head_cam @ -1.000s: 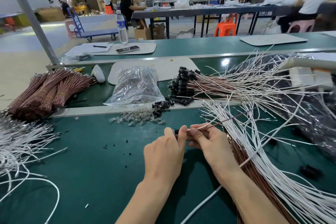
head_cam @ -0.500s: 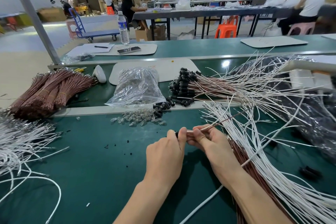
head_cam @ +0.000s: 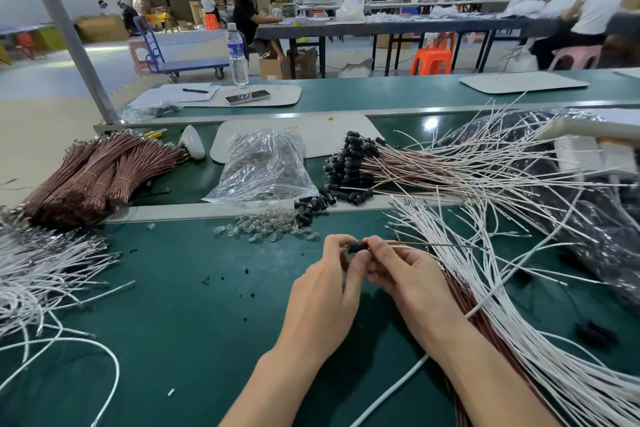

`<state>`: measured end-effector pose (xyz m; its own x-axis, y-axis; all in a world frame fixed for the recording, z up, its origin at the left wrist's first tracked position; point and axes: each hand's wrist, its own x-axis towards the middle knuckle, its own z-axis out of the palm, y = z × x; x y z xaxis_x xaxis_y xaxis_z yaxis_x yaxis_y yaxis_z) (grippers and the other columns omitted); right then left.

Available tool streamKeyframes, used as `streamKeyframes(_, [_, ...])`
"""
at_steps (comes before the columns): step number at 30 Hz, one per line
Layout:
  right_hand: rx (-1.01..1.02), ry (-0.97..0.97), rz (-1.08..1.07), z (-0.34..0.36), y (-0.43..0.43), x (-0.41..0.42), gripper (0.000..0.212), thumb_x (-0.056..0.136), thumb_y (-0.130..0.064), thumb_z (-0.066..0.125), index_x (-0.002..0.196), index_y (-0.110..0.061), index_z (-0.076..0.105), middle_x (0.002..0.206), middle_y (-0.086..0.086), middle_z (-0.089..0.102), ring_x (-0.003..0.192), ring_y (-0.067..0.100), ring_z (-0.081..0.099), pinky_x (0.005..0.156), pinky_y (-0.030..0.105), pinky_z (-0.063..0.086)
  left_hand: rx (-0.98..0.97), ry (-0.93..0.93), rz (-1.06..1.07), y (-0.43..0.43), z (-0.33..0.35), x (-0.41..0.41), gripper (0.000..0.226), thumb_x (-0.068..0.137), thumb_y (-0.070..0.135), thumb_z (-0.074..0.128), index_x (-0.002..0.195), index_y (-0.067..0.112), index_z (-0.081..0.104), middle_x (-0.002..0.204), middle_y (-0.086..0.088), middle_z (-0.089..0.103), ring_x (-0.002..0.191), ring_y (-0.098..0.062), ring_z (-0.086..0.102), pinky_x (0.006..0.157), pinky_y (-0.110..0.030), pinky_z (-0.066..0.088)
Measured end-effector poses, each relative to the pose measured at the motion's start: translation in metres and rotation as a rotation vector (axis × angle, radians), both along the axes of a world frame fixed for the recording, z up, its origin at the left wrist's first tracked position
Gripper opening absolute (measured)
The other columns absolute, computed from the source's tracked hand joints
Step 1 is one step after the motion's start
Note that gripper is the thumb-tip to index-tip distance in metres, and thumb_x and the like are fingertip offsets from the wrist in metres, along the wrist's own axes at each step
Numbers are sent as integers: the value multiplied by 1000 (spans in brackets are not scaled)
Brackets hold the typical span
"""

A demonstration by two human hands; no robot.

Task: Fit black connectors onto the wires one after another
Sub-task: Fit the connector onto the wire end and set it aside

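My left hand (head_cam: 325, 295) and my right hand (head_cam: 405, 274) meet above the green mat. Between their fingertips sits a small black connector (head_cam: 358, 247). A thin wire pair (head_cam: 433, 245), brown and white, runs from it to the right. My left fingers pinch the connector; my right thumb and fingers pinch the wires right behind it. Loose black connectors (head_cam: 311, 204) lie just beyond, by the metal strip. A pile of wires with connectors fitted (head_cam: 349, 163) lies further back. White wires (head_cam: 512, 315) fan out under my right forearm.
A clear plastic bag (head_cam: 263, 166) and small clear parts (head_cam: 270, 230) lie ahead of my hands. Bundled brown wires (head_cam: 93, 177) lie at the left, white wires (head_cam: 38, 274) at the near left. A black plastic bag (head_cam: 588, 218) fills the right side. People work at tables behind.
The black connector now shows fully between my fingertips, where before only its tip peeked out. The wire has dropped from a rising slant to nearly level. Both hands stay in place.
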<state>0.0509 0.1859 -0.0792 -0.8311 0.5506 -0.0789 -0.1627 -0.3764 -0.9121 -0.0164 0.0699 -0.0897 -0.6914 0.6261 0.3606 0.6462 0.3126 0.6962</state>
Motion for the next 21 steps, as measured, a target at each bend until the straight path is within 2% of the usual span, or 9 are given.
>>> streamKeyframes(3, [22,-17,-44,0,0,0,24,76,-33,75,85,-12,82,86,10,77,71,9,68,64,17,55,-88,35,68,2,0,0,43,93,71,19,97,35,41,70,7,64,68,-13,61,66,-38,48])
streamKeyframes(6, [51,-30,-74,0,-1,0,27,73,-35,75,85,-12,82,88,12,77,72,10,67,64,17,54,-181,72,145,4,0,0,53,90,74,5,88,31,36,66,4,60,65,-18,60,61,-37,46])
streamKeyframes(11, [94,-40,-58,1,-4,0,31,72,-40,75,88,-15,83,93,14,78,80,15,70,69,20,56,-295,150,193,7,-2,0,52,87,69,-9,80,29,25,59,6,45,69,-25,62,56,-37,36])
streamKeyframes(21, [195,-25,-12,-2,-5,1,30,78,-44,72,93,-20,82,95,9,78,89,19,74,77,23,58,-345,159,173,5,-3,0,50,87,62,-15,80,29,23,62,7,42,72,-23,63,60,-36,31])
